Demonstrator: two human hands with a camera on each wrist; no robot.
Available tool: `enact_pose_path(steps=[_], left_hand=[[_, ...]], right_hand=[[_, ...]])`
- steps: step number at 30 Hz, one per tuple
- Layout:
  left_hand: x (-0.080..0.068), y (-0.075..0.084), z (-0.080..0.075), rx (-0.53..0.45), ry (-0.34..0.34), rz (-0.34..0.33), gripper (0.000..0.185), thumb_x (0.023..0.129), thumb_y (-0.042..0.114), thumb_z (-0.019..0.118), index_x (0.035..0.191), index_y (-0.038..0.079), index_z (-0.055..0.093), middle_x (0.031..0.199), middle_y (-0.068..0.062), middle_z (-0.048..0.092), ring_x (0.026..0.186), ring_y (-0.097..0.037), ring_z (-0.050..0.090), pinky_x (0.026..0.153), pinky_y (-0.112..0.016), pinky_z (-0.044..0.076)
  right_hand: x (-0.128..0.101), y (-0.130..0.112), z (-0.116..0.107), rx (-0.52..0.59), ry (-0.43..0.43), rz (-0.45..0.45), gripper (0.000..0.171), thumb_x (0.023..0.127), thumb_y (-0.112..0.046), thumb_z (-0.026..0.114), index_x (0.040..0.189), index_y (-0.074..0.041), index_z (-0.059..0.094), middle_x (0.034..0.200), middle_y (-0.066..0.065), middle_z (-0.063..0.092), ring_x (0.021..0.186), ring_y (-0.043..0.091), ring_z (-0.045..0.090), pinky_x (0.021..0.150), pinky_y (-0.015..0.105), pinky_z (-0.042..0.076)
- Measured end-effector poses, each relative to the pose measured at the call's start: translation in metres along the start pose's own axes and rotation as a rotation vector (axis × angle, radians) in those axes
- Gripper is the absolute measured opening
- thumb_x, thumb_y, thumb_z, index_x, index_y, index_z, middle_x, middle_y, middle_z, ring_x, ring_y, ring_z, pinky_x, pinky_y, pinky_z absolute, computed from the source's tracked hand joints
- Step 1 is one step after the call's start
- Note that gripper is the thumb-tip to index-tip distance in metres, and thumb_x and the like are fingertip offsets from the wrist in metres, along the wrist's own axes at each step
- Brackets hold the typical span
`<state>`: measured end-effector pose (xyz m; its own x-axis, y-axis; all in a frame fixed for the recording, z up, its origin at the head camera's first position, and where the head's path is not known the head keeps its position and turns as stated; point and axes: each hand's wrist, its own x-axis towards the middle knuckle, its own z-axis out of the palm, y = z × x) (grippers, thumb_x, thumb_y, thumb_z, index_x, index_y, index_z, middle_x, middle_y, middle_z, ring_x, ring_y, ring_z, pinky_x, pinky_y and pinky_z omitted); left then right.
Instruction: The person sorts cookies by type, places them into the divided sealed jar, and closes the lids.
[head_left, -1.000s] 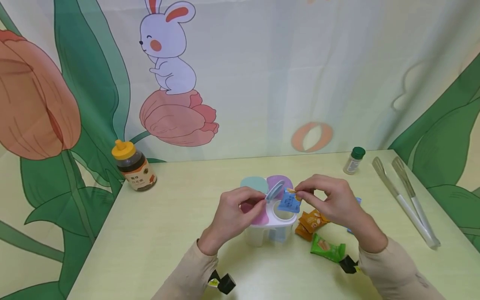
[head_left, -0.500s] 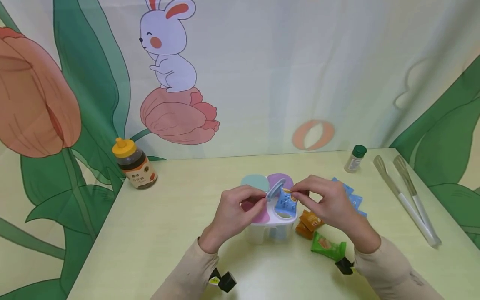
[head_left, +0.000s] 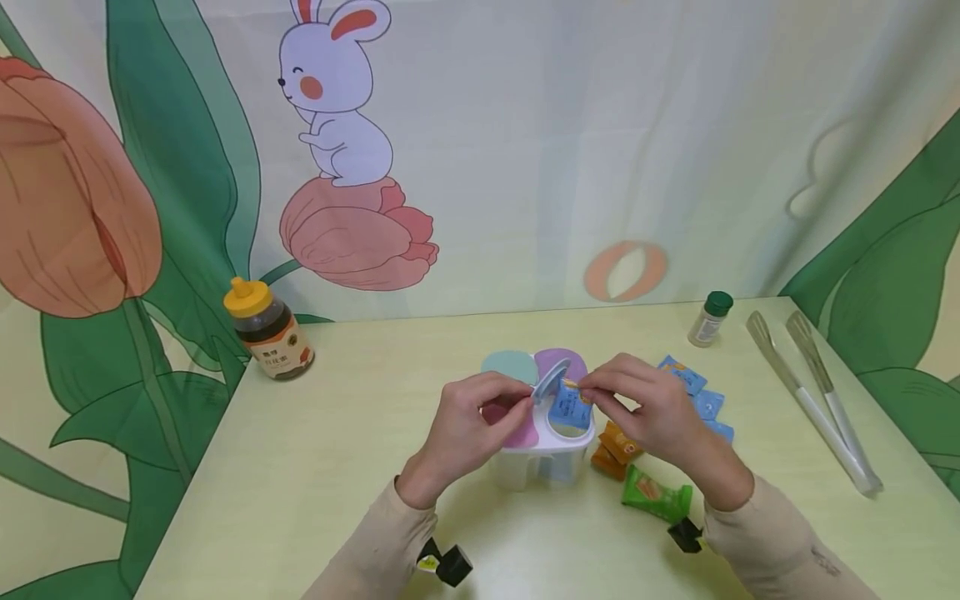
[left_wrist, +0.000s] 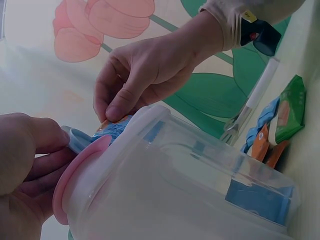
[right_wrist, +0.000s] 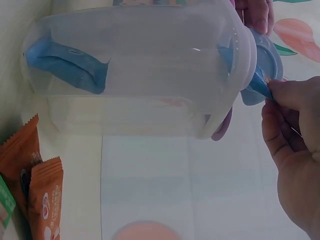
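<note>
Head view, right hand pinching glossy blue packet, left hand pinching round lid

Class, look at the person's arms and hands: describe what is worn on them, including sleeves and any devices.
Both hands are bare: left hand, right hand. Each arm wears a long beige sleeve reaching the wrist. A small black device with a yellow-green mark sits at the left wrist, a similar one at the right.
</note>
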<state>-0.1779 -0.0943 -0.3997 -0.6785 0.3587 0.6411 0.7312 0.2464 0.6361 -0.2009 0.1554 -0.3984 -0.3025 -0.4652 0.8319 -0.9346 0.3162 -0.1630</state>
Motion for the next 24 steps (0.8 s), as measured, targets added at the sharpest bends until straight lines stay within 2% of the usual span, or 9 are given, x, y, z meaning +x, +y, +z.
enact_pose_path(steps=[7, 16, 24], left_hand=[[0.0002, 0.0002, 0.0000, 0.003, 0.002, 0.002, 0.011, 0.083, 0.002, 0.075, 0.094, 0.000, 0.073, 0.089, -0.008, 0.073, 0.074, -0.011, 0.068, 0.065, -0.020, 0.058], [0.0004, -0.0006, 0.0005, 0.002, 0.011, 0.015, 0.009, 0.084, 0.003, 0.073, 0.092, 0.000, 0.074, 0.087, -0.007, 0.073, 0.073, -0.009, 0.067, 0.065, -0.020, 0.058], [0.0007, 0.0004, 0.0007, 0.004, 0.013, 0.012, 0.009, 0.084, 0.003, 0.073, 0.092, 0.000, 0.074, 0.087, -0.007, 0.073, 0.073, -0.009, 0.067, 0.064, -0.020, 0.058]], right_hand=[[-0.0030, 0.0011, 0.0011, 0.028, -0.008, -0.030, 0.019, 0.094, -0.021, 0.065, 0.094, -0.005, 0.075, 0.089, 0.002, 0.070, 0.076, 0.014, 0.065, 0.070, 0.017, 0.056], [-0.0068, -0.0026, -0.0021, 0.078, -0.054, 0.053, 0.010, 0.088, -0.015, 0.071, 0.093, -0.008, 0.075, 0.091, -0.001, 0.070, 0.081, 0.011, 0.064, 0.074, 0.014, 0.054], [-0.0086, -0.0033, -0.0034, 0.093, -0.116, 0.078, 0.011, 0.085, -0.011, 0.072, 0.096, -0.012, 0.075, 0.094, -0.004, 0.069, 0.084, 0.009, 0.063, 0.073, 0.014, 0.054]])
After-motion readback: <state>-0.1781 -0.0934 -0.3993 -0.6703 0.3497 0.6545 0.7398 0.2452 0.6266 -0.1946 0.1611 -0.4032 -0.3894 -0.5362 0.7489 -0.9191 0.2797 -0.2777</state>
